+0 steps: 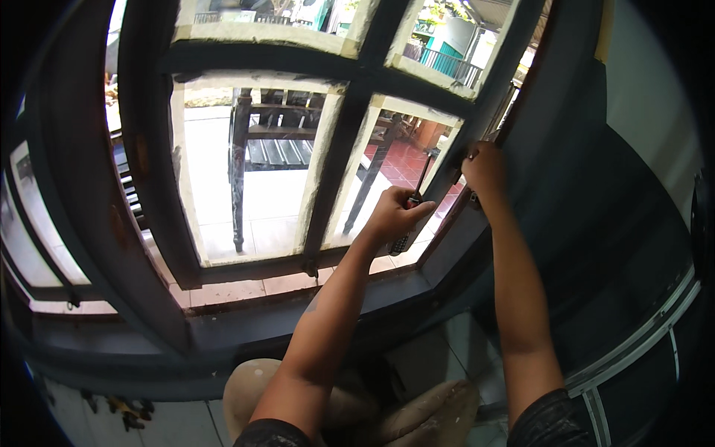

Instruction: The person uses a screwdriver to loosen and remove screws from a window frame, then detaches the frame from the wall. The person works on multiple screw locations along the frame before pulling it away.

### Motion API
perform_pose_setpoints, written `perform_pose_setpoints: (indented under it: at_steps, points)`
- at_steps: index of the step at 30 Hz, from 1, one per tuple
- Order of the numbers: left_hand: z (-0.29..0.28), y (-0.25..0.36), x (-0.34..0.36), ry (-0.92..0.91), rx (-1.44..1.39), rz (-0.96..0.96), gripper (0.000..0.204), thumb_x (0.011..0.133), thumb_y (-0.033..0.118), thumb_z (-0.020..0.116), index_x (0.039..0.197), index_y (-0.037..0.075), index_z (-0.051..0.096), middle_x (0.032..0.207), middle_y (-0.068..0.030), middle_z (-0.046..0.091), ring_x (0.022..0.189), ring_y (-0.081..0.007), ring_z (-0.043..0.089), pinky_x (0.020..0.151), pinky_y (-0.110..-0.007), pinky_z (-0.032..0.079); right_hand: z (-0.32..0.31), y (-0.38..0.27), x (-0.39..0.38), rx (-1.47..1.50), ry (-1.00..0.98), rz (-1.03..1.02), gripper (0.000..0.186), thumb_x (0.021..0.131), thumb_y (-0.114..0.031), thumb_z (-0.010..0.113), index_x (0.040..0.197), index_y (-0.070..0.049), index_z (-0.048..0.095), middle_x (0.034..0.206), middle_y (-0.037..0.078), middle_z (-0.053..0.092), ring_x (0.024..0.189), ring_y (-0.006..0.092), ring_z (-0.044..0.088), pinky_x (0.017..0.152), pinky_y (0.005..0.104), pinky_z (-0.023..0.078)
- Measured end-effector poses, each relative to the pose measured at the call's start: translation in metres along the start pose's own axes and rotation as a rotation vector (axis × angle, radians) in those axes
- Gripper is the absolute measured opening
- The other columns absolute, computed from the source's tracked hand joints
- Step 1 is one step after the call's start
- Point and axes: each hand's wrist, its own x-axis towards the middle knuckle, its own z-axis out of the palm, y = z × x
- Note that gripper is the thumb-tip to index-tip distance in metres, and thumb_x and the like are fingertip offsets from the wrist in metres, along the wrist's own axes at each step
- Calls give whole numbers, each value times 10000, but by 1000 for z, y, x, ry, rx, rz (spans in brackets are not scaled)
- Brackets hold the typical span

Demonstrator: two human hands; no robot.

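My left hand [391,217] grips a screwdriver [399,243] with a dark, dotted handle and a bit of red, its thin shaft pointing up in front of the lower right pane. My right hand [482,167] is at the right stile of the dark window sash [353,74], fingers pinched on or near something small that I cannot make out. A small metal fitting [474,197] shows just below that hand. The panes are edged with pale tape [187,171]. A dark catch [311,270] is on the sash's bottom rail.
Another window [37,223] stands at the left. The sill [246,313] runs below the sashes, above my bent knees. Several yellow and black tools [130,410] lie on the floor at lower left. A dark panel with silver edging [633,328] is at the right. A bench [279,149] stands outside.
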Motion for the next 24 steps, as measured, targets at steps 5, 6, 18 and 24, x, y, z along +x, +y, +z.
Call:
perform_pose_setpoints:
  at_steps: [5, 6, 18, 24]
  points:
    - [4, -7, -1, 55, -33, -45, 314, 929, 268, 842, 905, -38, 773, 661, -37, 668, 573, -93, 631, 523, -293, 498, -50, -24, -32, -39, 124, -132, 143, 853, -79, 691, 793, 45, 652, 731, 195, 713, 727, 338, 779, 682, 444, 600]
    - [-2, -9, -3, 103, -44, -62, 319, 931, 272, 839, 922, -39, 771, 667, -39, 667, 570, -98, 633, 524, -295, 504, -62, -40, -45, 77, 140, -135, 165, 870, -75, 698, 790, 54, 633, 688, 171, 691, 653, 255, 758, 626, 404, 573]
    - [-2, -19, -15, 209, 5, -36, 316, 955, 223, 797, 748, 11, 686, 603, -1, 601, 521, -86, 562, 502, -295, 451, -41, 92, -363, 501, 73, 522, 112, 947, -62, 702, 863, 3, 665, 690, 75, 666, 623, 120, 624, 600, 308, 474]
    - [-4, -19, -20, 145, 156, -69, 355, 1011, 266, 772, 755, 41, 675, 594, 3, 593, 503, -86, 582, 486, -280, 446, 29, 143, -453, 195, -132, 610, 284, 957, -200, 753, 1139, 17, 745, 860, 189, 763, 773, 371, 751, 736, 453, 585]
